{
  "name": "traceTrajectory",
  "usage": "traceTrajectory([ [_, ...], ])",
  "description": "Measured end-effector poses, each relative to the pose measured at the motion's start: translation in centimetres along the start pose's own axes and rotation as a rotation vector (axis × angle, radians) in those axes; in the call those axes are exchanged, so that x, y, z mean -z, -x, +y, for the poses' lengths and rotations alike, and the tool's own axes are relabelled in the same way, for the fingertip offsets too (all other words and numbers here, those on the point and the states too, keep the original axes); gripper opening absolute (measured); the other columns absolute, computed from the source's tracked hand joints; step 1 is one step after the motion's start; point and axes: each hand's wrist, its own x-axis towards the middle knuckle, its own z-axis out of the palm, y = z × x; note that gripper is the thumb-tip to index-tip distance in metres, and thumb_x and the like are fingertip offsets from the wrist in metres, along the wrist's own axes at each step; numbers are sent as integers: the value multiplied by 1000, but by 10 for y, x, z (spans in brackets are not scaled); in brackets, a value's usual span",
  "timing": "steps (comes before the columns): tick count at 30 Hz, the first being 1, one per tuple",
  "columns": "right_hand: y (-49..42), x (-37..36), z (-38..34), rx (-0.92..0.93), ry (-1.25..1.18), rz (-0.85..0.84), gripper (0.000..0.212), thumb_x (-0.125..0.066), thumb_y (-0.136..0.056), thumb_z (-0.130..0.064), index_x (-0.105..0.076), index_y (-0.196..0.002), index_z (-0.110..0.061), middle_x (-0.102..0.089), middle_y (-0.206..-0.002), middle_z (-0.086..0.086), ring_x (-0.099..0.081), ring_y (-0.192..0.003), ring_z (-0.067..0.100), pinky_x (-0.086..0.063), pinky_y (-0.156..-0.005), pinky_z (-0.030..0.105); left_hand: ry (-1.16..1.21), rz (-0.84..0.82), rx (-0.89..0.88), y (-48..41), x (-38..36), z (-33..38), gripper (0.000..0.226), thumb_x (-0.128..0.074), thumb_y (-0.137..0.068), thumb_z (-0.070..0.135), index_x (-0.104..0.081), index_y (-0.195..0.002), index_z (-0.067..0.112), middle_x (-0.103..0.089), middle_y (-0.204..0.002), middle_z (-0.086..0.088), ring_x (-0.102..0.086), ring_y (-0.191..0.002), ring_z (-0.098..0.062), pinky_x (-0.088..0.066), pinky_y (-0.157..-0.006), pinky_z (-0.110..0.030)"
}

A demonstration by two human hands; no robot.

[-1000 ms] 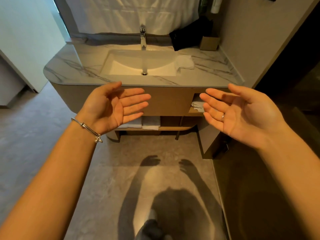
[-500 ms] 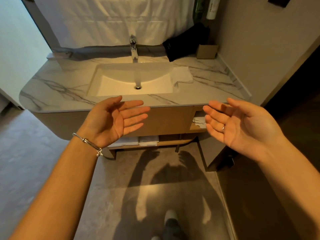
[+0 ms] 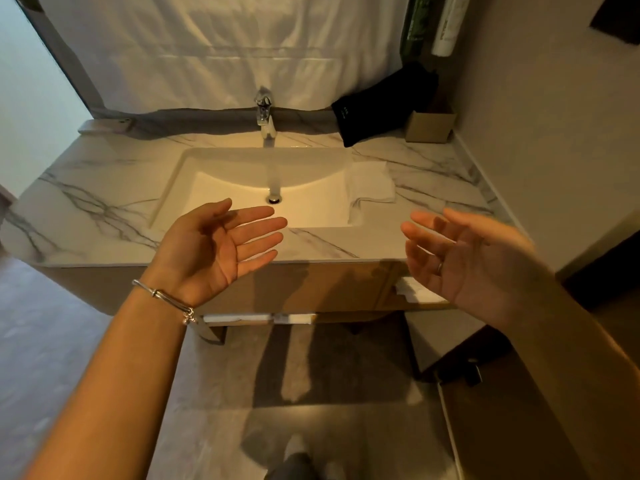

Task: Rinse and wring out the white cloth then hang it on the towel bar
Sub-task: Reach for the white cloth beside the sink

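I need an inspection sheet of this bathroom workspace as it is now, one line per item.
Surface: marble countertop with a sunken sink; bare stone looks dry.
Job's things: white cloth folded, on the counter at the sink's right edge; faucet behind the basin; towel bar not seen.
Clutter: black pouch and cardboard box at the back right.
Grippers: left hand and right hand open, empty.
Cables: nothing seen.
Surroundings: folded towels on a shelf below.

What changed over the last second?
The person walked up to the vanity; the sink now sits closer and larger in view. Both hands, left hand and right hand, stayed open, palms facing, holding nothing. The white cloth still lies folded right of the basin, untouched.
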Motion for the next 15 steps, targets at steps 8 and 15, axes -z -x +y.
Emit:
traceTrajectory([
  [8, -75, -12, -26, 7, -19, -17, 33, -54, -69, -31, -65, -95, -14, -74, -81, 1, -69, -68, 13, -57, -59, 25, 2, 22, -13, -62, 23, 36, 46, -33, -90, 33, -72, -95, 9, -73, -103, -11, -70, -92, -24, -56, -78, -38],
  [15, -137, -19, -42, 20, -59, 31, 27, -58, -68, -30, -72, -87, -15, -75, -82, 3, -70, -68, 16, -57, -59, 27, -36, 44, -11, -120, 40, 67, 46, -35, -90, 34, -74, -89, 12, -74, -100, -9, -70, -91, -25, -58, -75, -37],
])
